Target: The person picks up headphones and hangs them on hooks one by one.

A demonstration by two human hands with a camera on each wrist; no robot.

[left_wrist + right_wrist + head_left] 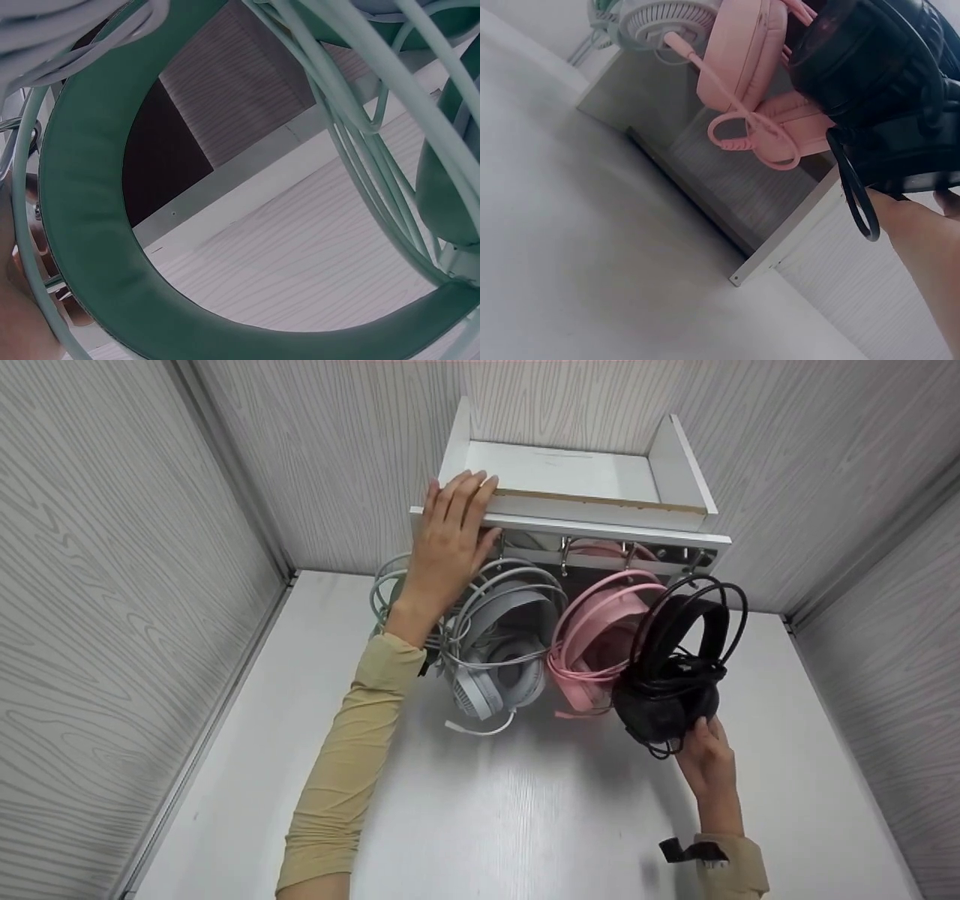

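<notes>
My left hand [448, 536] rests on the front edge of a white shelf unit [585, 521], its fingers lying over the top and the thumb in front of the hook rail. My right hand [707, 757] holds the black headphones [667, 709] from below by an ear cup; a bundled cable wraps them. Their top bands reach the rightmost hook [697, 561], but I cannot tell whether they hang on it. To their left hang pink headphones [592, 634] and grey-white headphones [510, 652] with a microphone arm. Green headphones [86, 202] are mostly behind my left forearm.
Metal hooks [565, 556] line the rail under the shelf's front. The shelf has raised side boards [679, 465]. Beneath the headphones lies a white tabletop [525, 810], with wood-grain panels [97, 607] at the sides and back. A black strap [694, 851] circles my right wrist.
</notes>
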